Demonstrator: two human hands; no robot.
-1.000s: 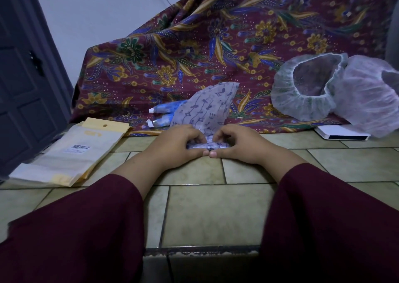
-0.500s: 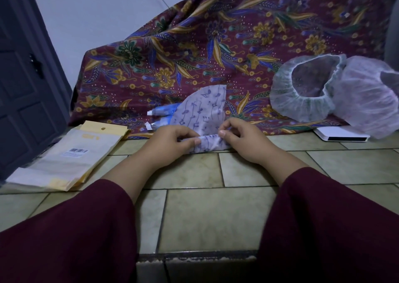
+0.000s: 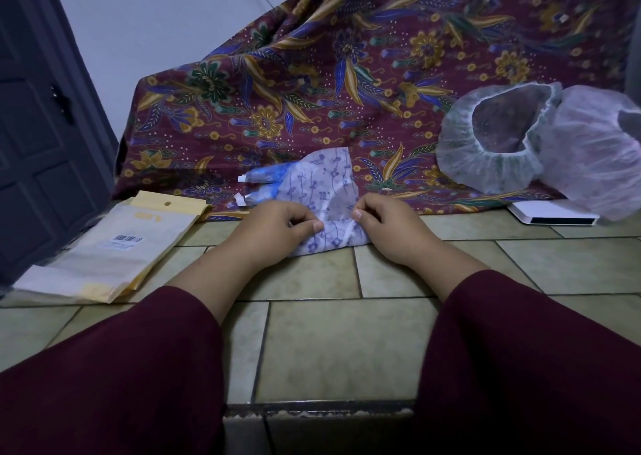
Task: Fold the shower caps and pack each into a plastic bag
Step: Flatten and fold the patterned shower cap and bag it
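While the left hand point(image 3: 277, 227) and right hand point(image 3: 385, 224) pinch the patterned shower cap point(image 3: 329, 205) on the tiled floor point(image 3: 312, 281) mid-scene, each fold should be pressed flat before the grip is released.

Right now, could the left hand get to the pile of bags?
Probably yes. The bags lie in the open just beside the left hand, with bare tile between, but it must first let go of the shower cap.
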